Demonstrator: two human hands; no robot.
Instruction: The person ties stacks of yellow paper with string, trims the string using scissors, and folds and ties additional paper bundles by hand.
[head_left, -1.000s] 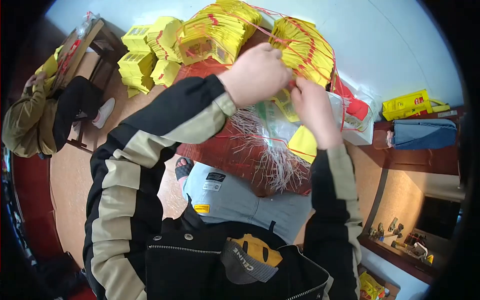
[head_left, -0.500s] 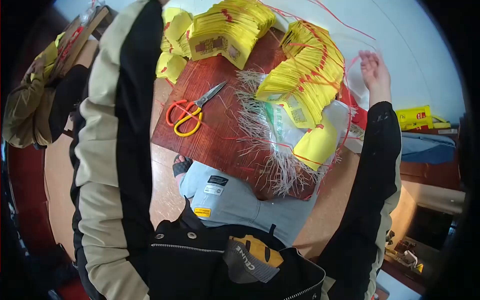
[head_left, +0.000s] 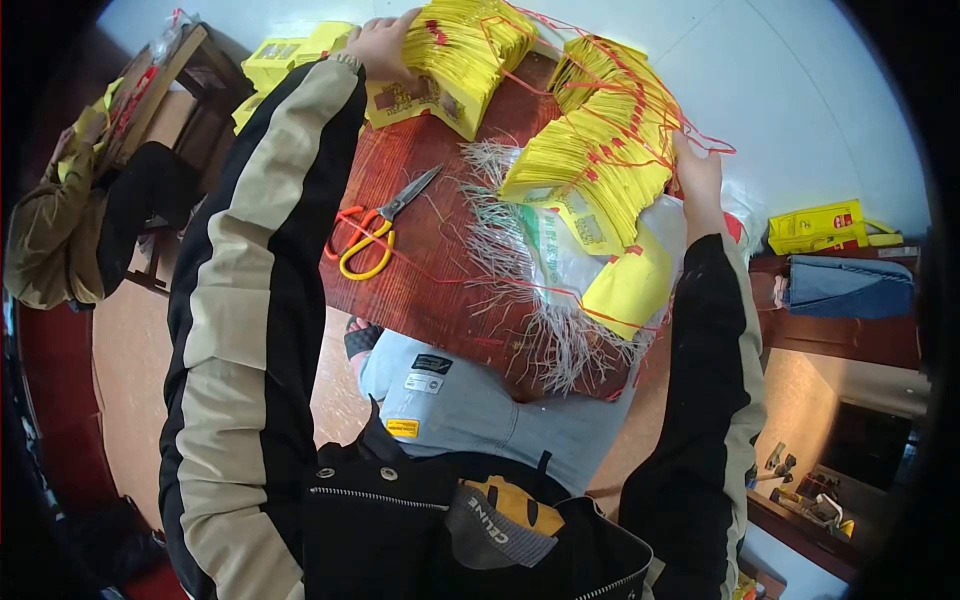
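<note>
Two curved stacks of yellow folded packets lie at the top of a red-brown wooden table [head_left: 440, 325]. My left hand [head_left: 383, 47] rests against the left side of the left stack [head_left: 465, 50], its fingers partly hidden by the packets. My right hand [head_left: 697, 172] is at the right side of the right stack [head_left: 600, 150], with red string around its fingers; what the fingertips hold is too small to tell. Red string [head_left: 560, 290] runs over both stacks and across the table. Scissors with red and yellow handles [head_left: 390, 222] lie at the left, blades apart.
A white woven bag [head_left: 575, 262] with frayed edges lies beneath the right stack, a loose yellow piece [head_left: 630, 290] on it. More yellow packets [head_left: 275, 65] are at upper left. Another person [head_left: 60, 220] sits at far left. A yellow package [head_left: 820, 228] and blue cloth [head_left: 850, 287] are at right.
My left hand has come into view at the left stack. My right hand has moved left and down, from beyond the right stack to its side. The red string now lies lower over the stacks.
</note>
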